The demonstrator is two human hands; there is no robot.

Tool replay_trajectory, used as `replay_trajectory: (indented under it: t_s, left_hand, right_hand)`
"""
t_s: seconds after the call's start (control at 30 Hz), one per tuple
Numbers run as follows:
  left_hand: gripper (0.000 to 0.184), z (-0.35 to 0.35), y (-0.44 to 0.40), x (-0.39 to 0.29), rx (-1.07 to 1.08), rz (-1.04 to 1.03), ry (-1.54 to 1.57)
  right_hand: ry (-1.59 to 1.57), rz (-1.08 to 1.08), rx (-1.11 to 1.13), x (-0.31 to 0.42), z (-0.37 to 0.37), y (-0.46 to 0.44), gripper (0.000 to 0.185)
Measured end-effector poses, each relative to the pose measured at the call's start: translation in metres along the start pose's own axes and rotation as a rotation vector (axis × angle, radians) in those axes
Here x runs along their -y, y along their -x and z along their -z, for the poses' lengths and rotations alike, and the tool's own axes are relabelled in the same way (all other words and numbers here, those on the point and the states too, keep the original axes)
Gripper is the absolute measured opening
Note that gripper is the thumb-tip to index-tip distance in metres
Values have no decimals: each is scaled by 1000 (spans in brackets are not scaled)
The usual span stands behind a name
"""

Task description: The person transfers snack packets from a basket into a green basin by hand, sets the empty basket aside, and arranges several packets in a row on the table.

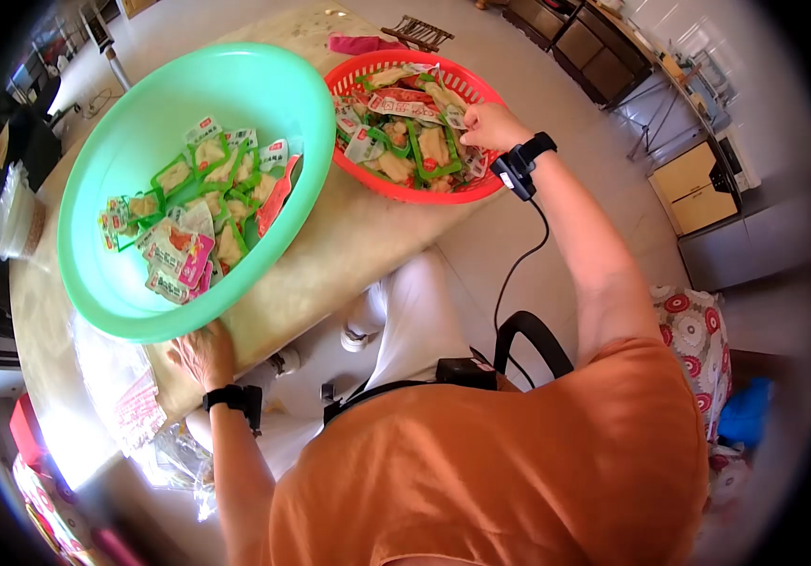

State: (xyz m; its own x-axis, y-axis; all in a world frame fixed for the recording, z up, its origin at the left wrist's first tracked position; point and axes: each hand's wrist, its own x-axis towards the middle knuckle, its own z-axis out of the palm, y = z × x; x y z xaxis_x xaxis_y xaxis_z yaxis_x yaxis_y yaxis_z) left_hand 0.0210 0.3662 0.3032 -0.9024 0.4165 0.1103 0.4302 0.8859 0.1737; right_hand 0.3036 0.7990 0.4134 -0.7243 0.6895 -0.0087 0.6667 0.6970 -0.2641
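A large mint-green plastic basin stands on the table, with several small snack packets in it, many with green edges, some white, pink or red. To its right, a red slotted basket is heaped with similar packets. My right hand reaches over the basket's right rim, its fingers pinched at a packet on top of the heap. Below the basin's near edge, my left hand lies on the tabletop, fingers apart and holding nothing; the rim partly covers the fingertips.
The pale table carries both containers. Clear plastic bags lie at its left near edge, and a tub stands at far left. A pink cloth lies behind the basket. A black cable hangs from my right wrist.
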Motion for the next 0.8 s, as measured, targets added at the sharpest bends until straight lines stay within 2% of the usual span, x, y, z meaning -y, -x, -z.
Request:
replay_trajectory:
  t_s: [0.17, 0.23, 0.27, 0.3, 0.37, 0.4, 0.5, 0.6, 0.63, 0.7, 0.73, 0.8]
  left_hand:
    - [46, -7, 0, 1, -18, -1, -19]
    - [46, -4, -1, -2, -53, -18, -10]
    - [47, 2, -2, -4, 57, 15, -43]
    - [50, 7, -2, -6, 165, 48, -76]
    - [49, -1, -3, -1, 122, 35, -78]
    - [49, -2, -3, 0, 122, 27, -76]
    - [48, 1, -3, -4, 75, 21, -59]
    - [48, 7, -4, -7, 183, 54, -62]
    - [48, -1, -3, -3, 142, 48, -45]
    - [48, -2, -4, 0, 97, 46, -30]
    - [48, 3, -3, -3, 133, 35, -36]
    - [48, 12, -1, -8, 170, 38, -44]
  right_hand:
    - [18, -85, -56, -8, -5, -5, 42]
    - [-16, -107, -59, -4, -6, -6, 57]
    - [-2, -130, -42, -4, -7, -7, 67]
    - [-6, -133, -49, -5, -10, -8, 67]
    - [-16, 72, -78, -6, -16, -10, 80]
    - [-47, 13, 48, -8, -14, -14, 86]
    - [-7, -28, 86, -5, -17, -17, 79]
    - [110, -85, 96, 28, 4, -11, 69]
    - [108, -79, 94, 33, 4, -15, 69]
    - [177, 189, -98, 41, 4, -22, 56]
    - [181, 205, -95, 36, -6, -38, 47]
    - [215, 203, -92, 37, -15, -55, 45]
